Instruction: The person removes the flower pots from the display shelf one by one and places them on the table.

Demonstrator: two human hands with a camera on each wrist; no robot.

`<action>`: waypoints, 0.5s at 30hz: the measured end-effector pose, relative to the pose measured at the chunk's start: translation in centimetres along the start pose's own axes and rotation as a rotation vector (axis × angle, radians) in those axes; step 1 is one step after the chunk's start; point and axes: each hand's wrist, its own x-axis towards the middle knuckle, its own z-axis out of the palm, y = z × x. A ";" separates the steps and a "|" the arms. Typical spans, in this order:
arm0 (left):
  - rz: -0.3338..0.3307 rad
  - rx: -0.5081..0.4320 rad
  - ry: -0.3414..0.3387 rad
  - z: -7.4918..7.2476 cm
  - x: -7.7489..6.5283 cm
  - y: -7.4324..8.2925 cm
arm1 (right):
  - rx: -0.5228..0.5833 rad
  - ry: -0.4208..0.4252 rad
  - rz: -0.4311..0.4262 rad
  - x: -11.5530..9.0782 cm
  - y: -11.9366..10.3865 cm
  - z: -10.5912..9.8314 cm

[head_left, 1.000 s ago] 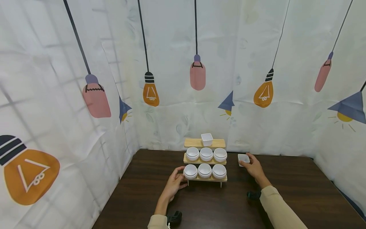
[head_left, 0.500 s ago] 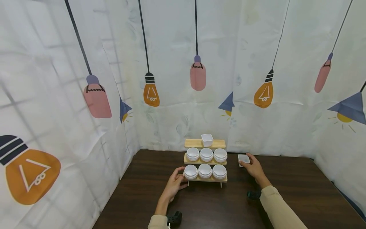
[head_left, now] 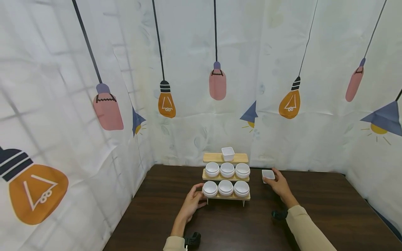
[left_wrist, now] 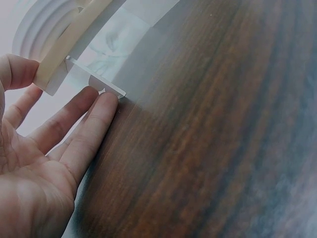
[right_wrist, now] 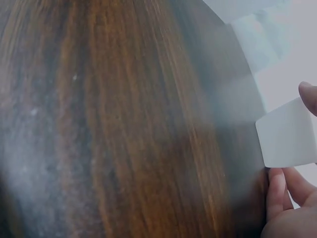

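Observation:
A three-tier wooden stand (head_left: 211, 158) with clear supports stands at the back of the table. Three round white bowls (head_left: 225, 188) sit on its bottom tier and three more bowls (head_left: 227, 169) on the middle one. The top tier bears a white square cup (head_left: 228, 154). My left hand (head_left: 189, 205) holds the left end of the bottom tier; in the left wrist view its thumb (left_wrist: 19, 72) is at the board's end and fingertips touch the clear support (left_wrist: 101, 79). Right of the stand, my right hand (head_left: 281, 186) pinches another white square cup (head_left: 268, 174), also in the right wrist view.
The dark wooden table (head_left: 238, 226) runs back to a pale curtain (head_left: 188, 136) printed with lamps. Table surface lies between the stand and the right hand's cup. Each wrist wears a black band (head_left: 192, 240).

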 end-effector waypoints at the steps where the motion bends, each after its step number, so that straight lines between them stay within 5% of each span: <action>1: 0.000 -0.001 0.000 0.0 0.0 0.0 | 0.007 0.005 0.000 0.0 0.1 0.0; 15: -0.002 -0.009 0.003 0.0 0.1 0.0 | 0.082 0.039 0.058 -1.6 0.7 -0.3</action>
